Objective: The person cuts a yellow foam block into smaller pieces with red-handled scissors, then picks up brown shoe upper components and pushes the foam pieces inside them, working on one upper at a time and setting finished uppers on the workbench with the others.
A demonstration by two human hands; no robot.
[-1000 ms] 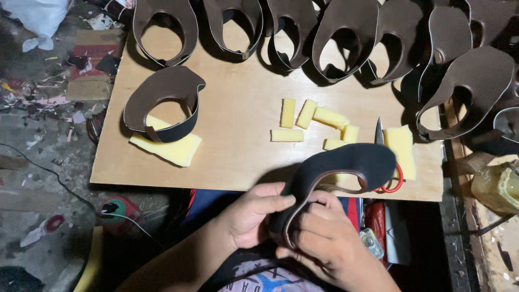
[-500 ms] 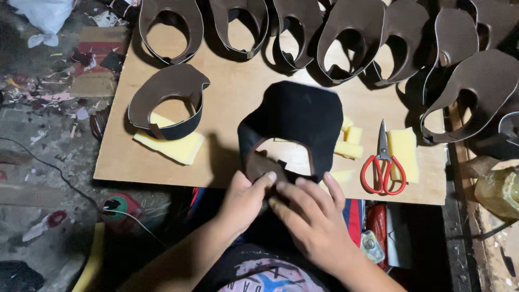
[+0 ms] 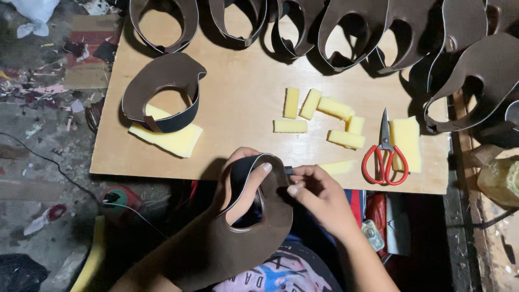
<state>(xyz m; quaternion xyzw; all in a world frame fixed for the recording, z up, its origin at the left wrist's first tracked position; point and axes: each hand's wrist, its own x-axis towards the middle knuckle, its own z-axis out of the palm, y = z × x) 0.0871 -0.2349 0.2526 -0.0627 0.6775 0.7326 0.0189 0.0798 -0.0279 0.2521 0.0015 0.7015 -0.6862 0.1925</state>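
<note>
I hold a dark brown leather shoe upper (image 3: pixel 254 238) over my lap, just below the front edge of the wooden board (image 3: pixel 243 97). My left hand (image 3: pixel 240 181) reaches through its opening and grips the upper's black-lined band from inside. My right hand (image 3: pixel 316 192) pinches the top edge of the same piece at its right end. Several small yellow foam blocks (image 3: pixel 319 116) lie on the board ahead of my hands. Red-handled scissors (image 3: pixel 385 154) rest to the right, beside a larger yellow foam piece (image 3: pixel 406 141).
Another brown upper (image 3: pixel 162 89) stands on a yellow foam slab (image 3: pixel 170 135) at the board's left. A row of several more uppers (image 3: pixel 346 32) lines the far edge and right side. Littered floor (image 3: pixel 38 162) and a cable lie left of the board.
The upper has come down off the board towards my lap and turned over, brown side facing me. My left hand has slid inside its opening; my right hand moved to its top edge.
</note>
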